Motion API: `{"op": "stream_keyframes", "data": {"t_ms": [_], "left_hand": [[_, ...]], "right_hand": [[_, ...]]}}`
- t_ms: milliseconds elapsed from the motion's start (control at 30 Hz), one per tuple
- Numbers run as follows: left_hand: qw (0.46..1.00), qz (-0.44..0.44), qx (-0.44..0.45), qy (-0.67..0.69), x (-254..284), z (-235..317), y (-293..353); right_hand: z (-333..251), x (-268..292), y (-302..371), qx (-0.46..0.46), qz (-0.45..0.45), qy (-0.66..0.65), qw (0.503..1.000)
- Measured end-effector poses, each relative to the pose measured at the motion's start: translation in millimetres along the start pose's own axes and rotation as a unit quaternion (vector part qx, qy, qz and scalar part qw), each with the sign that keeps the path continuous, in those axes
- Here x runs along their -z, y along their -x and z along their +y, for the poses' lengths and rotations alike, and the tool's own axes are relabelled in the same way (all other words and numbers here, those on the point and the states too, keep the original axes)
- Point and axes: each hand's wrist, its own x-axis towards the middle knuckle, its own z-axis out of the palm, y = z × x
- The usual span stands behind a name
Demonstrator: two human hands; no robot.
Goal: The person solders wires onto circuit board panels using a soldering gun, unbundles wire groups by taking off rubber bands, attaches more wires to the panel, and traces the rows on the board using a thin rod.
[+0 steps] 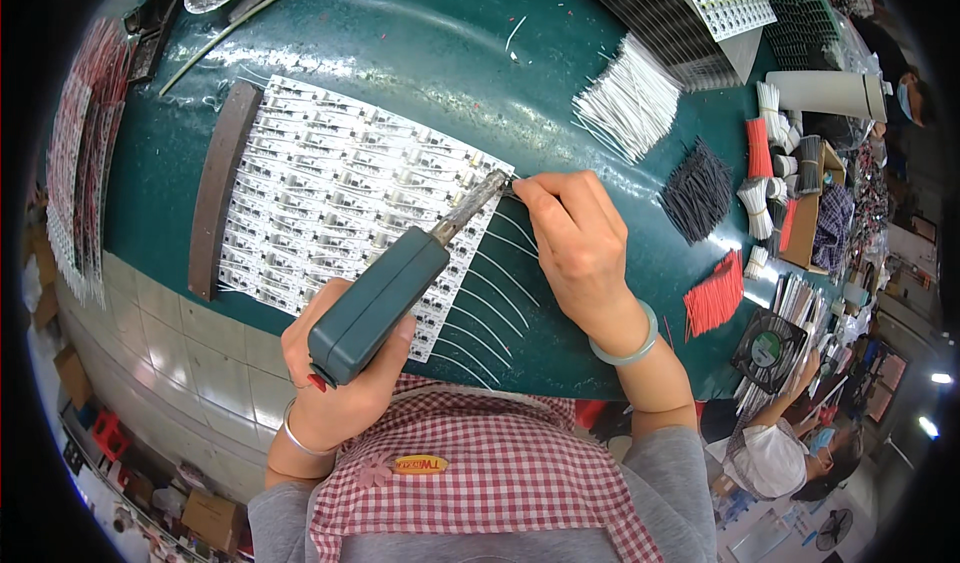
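The governing relation appears to be at the upper right corner of the white circuit panel [340,173], where the metal tip [470,206] of one green soldering gun [380,308] meets the fingertips of the right hand [585,238]. The panel lies on the green tabletop [430,23], directly left of those fingertips; it is tilted, its top edge sloping down toward the right. The gun's long axis runs diagonally from lower left to upper right, across the panel's lower right portion. The right hand is the nearer to that corner — the left hand [345,403] sits well below it, wrapped firmly around the gun's body. The right thumb and forefinger are pinched together; whatever lies between them is too small to make out. Count of items: one panel, carrying many small boards in rows, too fine to number; one brown bar [222,188] along its left edge; about seven thin white wires [500,308] trailing past its right edge, the exact number uncertain near the right hand. Three loose piles lie on the tabletop to the right, one of each colour — white wire pile [630,98], black wire pile [695,191], red wire pile [714,293]. Further right, one black fan [770,351]. Two bangles are noted, one on each wrist: pale green at right [628,348], slimmer at left.
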Motion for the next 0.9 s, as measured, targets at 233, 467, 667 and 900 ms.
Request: {"op": "stream_keyframes", "data": {"t_ms": [233, 467, 667, 900], "left_hand": [[0.999, 0.022, 0.016, 0.034, 2, 1, 5], [1.000, 0.007, 0.002, 0.004, 5, 1, 6], [1.000, 0.015, 0.003, 0.012, 7, 0, 11], [0.999, 0.015, 0.032, 0.019, 9, -1, 16]], "right_hand": [[-3, 1, -1, -0.020, 0.003, 0.002, 1.000], [-1, 0, 2, -0.018, 0.008, -0.012, 1.000], [-2, 2, 5, 0.031, 0.052, 0.003, 0.998], [-8, -4, 11, 0.034, 0.037, -0.022, 0.998]]}}
